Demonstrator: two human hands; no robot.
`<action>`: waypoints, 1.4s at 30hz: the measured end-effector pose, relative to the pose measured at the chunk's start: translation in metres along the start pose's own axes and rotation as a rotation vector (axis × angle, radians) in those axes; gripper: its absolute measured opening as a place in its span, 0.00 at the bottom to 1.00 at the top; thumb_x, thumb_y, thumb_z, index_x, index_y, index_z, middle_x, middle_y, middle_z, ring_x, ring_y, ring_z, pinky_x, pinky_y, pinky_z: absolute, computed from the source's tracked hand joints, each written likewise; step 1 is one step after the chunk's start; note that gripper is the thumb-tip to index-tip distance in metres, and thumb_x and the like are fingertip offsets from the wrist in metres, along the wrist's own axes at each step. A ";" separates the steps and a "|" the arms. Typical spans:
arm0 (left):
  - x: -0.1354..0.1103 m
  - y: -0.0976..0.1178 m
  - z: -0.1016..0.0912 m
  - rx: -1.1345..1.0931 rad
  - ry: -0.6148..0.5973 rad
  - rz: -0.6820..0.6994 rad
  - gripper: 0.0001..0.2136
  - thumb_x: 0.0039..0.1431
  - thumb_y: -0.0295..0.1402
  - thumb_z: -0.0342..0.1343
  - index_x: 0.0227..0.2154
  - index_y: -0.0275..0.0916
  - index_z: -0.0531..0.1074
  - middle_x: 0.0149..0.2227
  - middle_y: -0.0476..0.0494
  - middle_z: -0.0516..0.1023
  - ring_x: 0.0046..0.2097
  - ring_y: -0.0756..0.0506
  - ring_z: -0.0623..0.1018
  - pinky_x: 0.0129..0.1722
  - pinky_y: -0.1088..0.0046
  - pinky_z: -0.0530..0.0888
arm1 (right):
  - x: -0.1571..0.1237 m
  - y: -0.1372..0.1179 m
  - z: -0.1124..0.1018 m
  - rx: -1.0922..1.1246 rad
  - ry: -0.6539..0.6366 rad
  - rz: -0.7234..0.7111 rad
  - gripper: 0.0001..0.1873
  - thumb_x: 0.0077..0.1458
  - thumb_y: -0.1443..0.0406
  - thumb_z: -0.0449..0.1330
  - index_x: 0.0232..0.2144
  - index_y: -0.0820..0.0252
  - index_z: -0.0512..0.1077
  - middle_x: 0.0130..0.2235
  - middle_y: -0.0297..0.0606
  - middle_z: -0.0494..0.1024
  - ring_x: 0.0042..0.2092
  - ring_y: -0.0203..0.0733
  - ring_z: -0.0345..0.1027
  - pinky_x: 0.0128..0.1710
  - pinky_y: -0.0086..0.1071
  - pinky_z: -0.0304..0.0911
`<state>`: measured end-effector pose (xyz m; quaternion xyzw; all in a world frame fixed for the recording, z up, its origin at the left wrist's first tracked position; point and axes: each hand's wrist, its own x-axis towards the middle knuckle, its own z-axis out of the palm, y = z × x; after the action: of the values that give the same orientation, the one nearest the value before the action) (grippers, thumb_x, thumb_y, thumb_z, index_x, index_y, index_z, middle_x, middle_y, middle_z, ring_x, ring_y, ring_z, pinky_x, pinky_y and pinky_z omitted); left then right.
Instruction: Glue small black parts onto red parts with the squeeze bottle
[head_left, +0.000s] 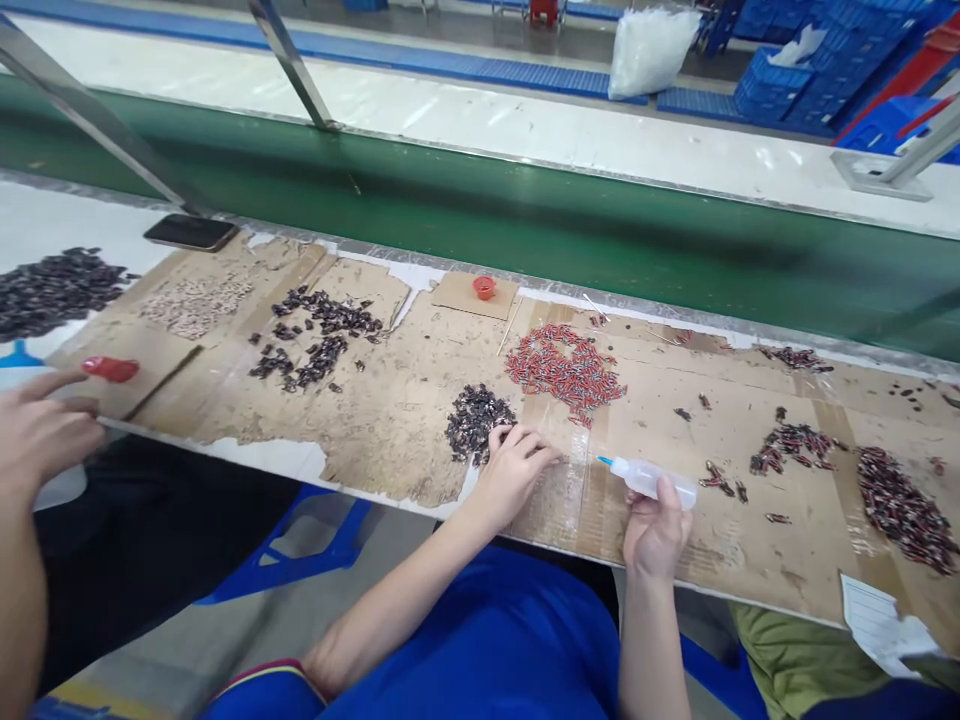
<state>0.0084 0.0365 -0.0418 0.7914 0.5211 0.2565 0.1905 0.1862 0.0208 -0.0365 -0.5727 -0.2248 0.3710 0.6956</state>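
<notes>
Clamped round squeeze bottle (651, 479): right hand (660, 532), over the cardboard (397, 435), blue nozzle (605, 460) inward, presumably for short reach.
Left hand (519, 462) at edge of dark pile (474, 415); can't tell if it pinches anything.

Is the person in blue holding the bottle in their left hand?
No, the bottle is in the right hand, while the left hand is at the dark pile.

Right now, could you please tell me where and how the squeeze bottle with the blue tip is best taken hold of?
I'd take the squeeze bottle around its broad, translucent body, coming from the near side as the right hand does. The body is the widest part, and the narrow blue tip points left, so this hold should leave the tip free.
</notes>
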 end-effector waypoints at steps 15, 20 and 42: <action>0.004 0.001 -0.005 0.000 0.169 -0.122 0.07 0.62 0.29 0.55 0.42 0.43 0.74 0.44 0.44 0.80 0.53 0.41 0.72 0.52 0.59 0.60 | -0.005 0.004 0.013 -0.057 0.066 0.028 0.18 0.38 0.54 0.68 0.25 0.63 0.72 0.25 0.36 0.76 0.25 0.36 0.66 0.21 0.29 0.61; 0.005 -0.005 -0.002 -0.082 0.082 -0.134 0.08 0.58 0.28 0.59 0.40 0.44 0.75 0.41 0.46 0.82 0.54 0.41 0.73 0.53 0.58 0.60 | -0.006 0.005 0.013 -0.253 -0.009 0.010 0.20 0.40 0.52 0.68 0.22 0.64 0.73 0.21 0.37 0.75 0.24 0.38 0.67 0.24 0.31 0.63; 0.009 -0.004 0.001 -0.103 0.127 -0.196 0.06 0.58 0.27 0.60 0.34 0.46 0.78 0.36 0.50 0.84 0.48 0.43 0.78 0.52 0.57 0.58 | -0.008 0.005 0.021 -0.426 -0.151 -0.002 0.17 0.44 0.53 0.65 0.22 0.63 0.76 0.22 0.37 0.78 0.24 0.40 0.70 0.25 0.31 0.66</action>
<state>0.0094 0.0465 -0.0427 0.7079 0.5933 0.3126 0.2217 0.1643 0.0283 -0.0354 -0.6771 -0.3499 0.3562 0.5405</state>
